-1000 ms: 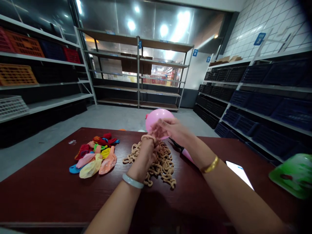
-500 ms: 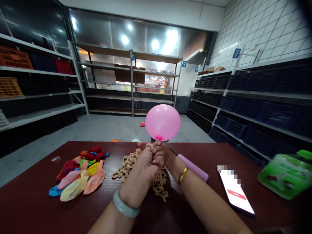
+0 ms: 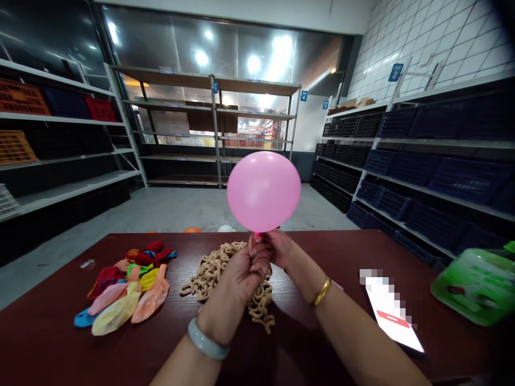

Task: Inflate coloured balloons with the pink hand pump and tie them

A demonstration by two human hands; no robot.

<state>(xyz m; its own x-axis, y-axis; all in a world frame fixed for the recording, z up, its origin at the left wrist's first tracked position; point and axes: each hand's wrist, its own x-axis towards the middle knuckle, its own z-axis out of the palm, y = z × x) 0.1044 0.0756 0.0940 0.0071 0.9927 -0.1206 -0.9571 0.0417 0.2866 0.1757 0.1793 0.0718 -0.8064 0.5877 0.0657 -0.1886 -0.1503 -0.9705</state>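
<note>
A round, inflated pink balloon [image 3: 263,190] stands upright above the far edge of the table, its neck pointing down into my hands. My left hand [image 3: 251,262] is closed, its fingers curled around the neck just under the balloon. Close beside it on the right, my right hand [image 3: 280,247] reaches to the same neck; its fingertips are partly hidden behind the left hand. Below and behind my hands lies a heap of tan, curled, cord-like pieces [image 3: 215,271]. Deflated balloons [image 3: 129,292] in several colours lie to the left.
The dark red table [image 3: 52,321] carries a lit phone [image 3: 392,316] and a green container [image 3: 475,289] on the right. A lilac object [image 3: 338,286] is mostly hidden by my right forearm. Shelves with crates [image 3: 458,182] stand beyond. Orange and white round things [image 3: 192,229] show past the table edge.
The balloon looks bigger and higher, nearer to me. My right hand has shifted slightly, its forearm now covering most of the lilac object. My left hand stays closed at the neck.
</note>
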